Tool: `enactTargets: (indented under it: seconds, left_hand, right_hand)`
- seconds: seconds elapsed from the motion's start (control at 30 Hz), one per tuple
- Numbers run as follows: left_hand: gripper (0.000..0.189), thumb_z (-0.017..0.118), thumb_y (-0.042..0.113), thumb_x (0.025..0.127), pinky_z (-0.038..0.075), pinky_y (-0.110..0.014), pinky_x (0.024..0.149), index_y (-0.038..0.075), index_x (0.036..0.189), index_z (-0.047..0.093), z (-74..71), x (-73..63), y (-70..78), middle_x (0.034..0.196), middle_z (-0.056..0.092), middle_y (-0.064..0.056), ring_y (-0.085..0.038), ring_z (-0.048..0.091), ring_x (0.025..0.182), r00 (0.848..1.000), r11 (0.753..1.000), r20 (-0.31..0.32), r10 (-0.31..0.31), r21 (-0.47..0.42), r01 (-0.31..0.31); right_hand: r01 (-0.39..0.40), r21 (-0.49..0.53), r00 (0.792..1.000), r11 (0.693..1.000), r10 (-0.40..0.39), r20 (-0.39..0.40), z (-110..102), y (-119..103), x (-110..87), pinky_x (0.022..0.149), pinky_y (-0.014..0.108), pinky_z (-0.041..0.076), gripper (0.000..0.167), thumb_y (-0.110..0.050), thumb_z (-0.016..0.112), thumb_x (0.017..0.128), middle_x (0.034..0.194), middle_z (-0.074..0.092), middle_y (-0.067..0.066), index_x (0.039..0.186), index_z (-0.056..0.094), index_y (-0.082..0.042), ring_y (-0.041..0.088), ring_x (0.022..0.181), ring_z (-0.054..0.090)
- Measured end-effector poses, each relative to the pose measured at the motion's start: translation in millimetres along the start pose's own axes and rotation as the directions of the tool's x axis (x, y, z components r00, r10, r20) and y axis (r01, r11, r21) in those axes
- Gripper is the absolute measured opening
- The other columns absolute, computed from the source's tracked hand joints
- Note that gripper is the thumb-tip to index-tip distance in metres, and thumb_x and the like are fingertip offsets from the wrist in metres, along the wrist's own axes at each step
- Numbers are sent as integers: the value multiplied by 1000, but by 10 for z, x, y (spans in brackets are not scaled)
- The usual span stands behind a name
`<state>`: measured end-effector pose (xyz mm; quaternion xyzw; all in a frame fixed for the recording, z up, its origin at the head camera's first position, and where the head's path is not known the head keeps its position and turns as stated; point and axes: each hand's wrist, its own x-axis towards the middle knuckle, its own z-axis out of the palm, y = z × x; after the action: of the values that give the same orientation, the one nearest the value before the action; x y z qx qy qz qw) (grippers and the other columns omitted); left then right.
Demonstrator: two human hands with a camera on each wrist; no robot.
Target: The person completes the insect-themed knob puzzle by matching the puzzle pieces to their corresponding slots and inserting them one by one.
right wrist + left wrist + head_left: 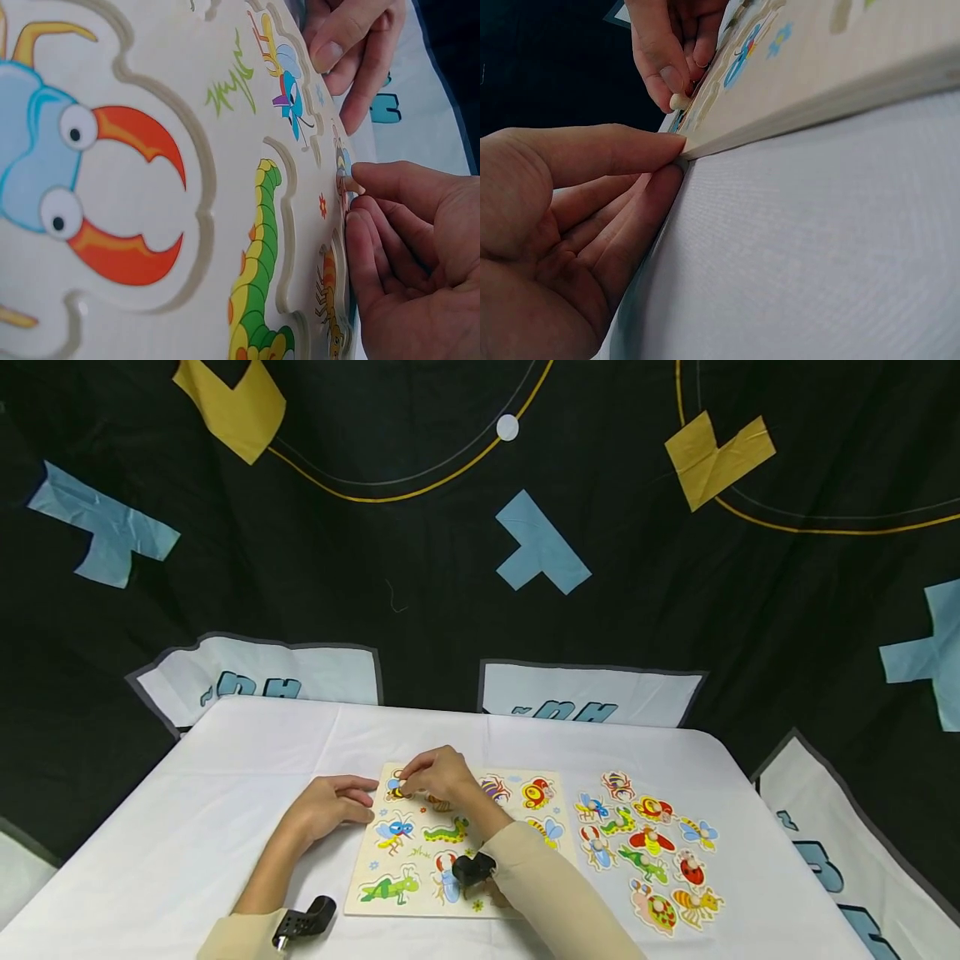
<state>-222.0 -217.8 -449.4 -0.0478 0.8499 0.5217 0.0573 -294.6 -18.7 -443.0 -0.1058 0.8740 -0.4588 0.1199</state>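
Observation:
A wooden insect puzzle board (pixel 363 885) lies flat on the table. My right hand (pixel 442 774) is over its upper-left corner, thumb and fingertips pinching the small round knob (pixel 679 101) of a bee puzzle piece (pixel 393 788). That piece sits at the bee recess, partly covered by the fingers. My left hand (pixel 330 806) rests beside the board's left edge; in the left wrist view its nearly straight fingers (pixel 607 150) touch the corner. Around the right hand are printed recesses with a mosquito (pixel 394 832), a green caterpillar (pixel 446 831) and a blue beetle (pixel 37 135).
Right of the board, several loose knobbed insect pieces lie in a group, among them a spider (pixel 618 786), a ladybug (pixel 691 867) and a grasshopper (pixel 643 864). A white cloth covers the table (pixel 187 835). Behind hangs a dark patterned curtain (pixel 420 593).

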Motion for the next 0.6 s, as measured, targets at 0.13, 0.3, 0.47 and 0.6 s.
enactTargets:
  seconds: [0.13, 0.3, 0.47, 0.6]
  left_hand:
    - [56, 83, 5, 73, 52, -27, 71, 0, 127, 68, 3, 8, -11, 91, 72, -5, -14, 63, 82, 1000, 1000, -6, -19, 9, 19]
    - [56, 82, 5, 73, 52, -28, 72, 0, 127, 67, 4, 15, -17, 91, 72, -5, -14, 64, 83, 1000, 1000, -1, -17, -3, 17]
    - [58, 82, 4, 73, 53, -28, 71, -3, 128, 65, -1, 17, -14, 93, 71, -7, -13, 64, 82, 1000, 1000, 18, 3, -30, -2]
    - [59, 82, 4, 73, 53, -27, 70, -3, 129, 65, 1, 20, -12, 94, 71, -8, -13, 64, 82, 1000, 999, 23, 1, -35, 0]
  right_hand:
    - [-2, 30, 1000, 1000, 2, 19, -16, -3, -13, 66, 23, 43, 10, -19, 87, 76, 80, 74, -10, 84, 81, -17, 9, 74, 58]
    - [3, 57, 1000, 998, -5, 23, -38, 10, -18, 68, 23, 46, 12, -19, 87, 77, 81, 75, -9, 86, 81, -16, 8, 75, 61]
    - [6, 79, 999, 997, -8, 32, -76, 29, -29, 67, 23, 49, 13, -19, 87, 78, 81, 75, -7, 88, 81, -14, 9, 74, 65]
    - [4, 74, 999, 997, -7, 40, -114, 41, -48, 65, 22, 49, 13, -21, 86, 78, 79, 74, -6, 88, 81, -14, 10, 72, 66]
